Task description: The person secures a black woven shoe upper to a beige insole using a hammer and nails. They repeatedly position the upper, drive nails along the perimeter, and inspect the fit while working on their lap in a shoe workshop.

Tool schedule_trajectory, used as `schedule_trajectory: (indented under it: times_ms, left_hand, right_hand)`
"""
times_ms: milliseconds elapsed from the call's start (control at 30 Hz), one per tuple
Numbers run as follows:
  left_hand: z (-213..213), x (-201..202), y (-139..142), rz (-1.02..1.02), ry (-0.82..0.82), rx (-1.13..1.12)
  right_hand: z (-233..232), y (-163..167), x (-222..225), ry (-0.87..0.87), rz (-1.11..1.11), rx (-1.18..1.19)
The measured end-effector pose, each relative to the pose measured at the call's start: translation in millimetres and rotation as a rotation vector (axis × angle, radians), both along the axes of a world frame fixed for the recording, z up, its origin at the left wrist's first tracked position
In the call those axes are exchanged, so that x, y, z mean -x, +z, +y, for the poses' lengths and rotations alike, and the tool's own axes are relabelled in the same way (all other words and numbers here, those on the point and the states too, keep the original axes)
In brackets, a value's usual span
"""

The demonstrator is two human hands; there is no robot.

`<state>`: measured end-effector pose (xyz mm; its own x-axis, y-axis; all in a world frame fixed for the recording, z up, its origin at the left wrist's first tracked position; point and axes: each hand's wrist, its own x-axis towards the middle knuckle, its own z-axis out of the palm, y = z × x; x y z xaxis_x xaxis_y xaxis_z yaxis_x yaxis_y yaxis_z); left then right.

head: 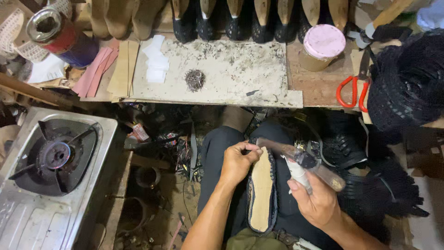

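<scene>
Shoe on its last, sole up, across the lap

Left hand [237,162] pinches the black upper's edge at the shoe [262,190] toe; right hand [314,201] is wrapped around a hammer [303,163]. Best keep the pinch taut and strikes short. Loose tacks [195,79] lie on the worktop [240,69] beyond.

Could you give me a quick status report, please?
Left hand pinching shoe edge on lap. Right hand gripping hammer, blurred, above shoe. Nothing between them.
</scene>
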<state>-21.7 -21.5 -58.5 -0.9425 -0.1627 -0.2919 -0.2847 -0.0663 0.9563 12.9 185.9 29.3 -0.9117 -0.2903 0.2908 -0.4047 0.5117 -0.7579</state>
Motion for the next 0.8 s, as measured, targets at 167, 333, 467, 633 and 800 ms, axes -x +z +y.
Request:
schedule_trajectory:
  times_ms: [167, 333, 467, 633, 800]
  left_hand:
    - [-1, 2, 2, 0.027, -0.042, -0.022]
    - [-7, -7, 14, -0.003, -0.185, -0.043]
    - [-7, -7, 21, 0.109, -0.147, -0.054]
    - [-8, -7, 25, 0.094, -0.138, -0.028]
    - [-7, -8, 26, 0.067, -0.142, -0.059]
  right_hand:
    - [7, -8, 2, -0.008, -0.135, -0.286]
    - [20, -13, -4, -0.018, 0.040, 0.028]
    - [18, -18, 5, 0.117, 0.145, -0.189]
    - [17, -14, 6, 0.008, 0.002, -0.016]
    - [22, 9, 4, 0.115, 0.189, -0.104]
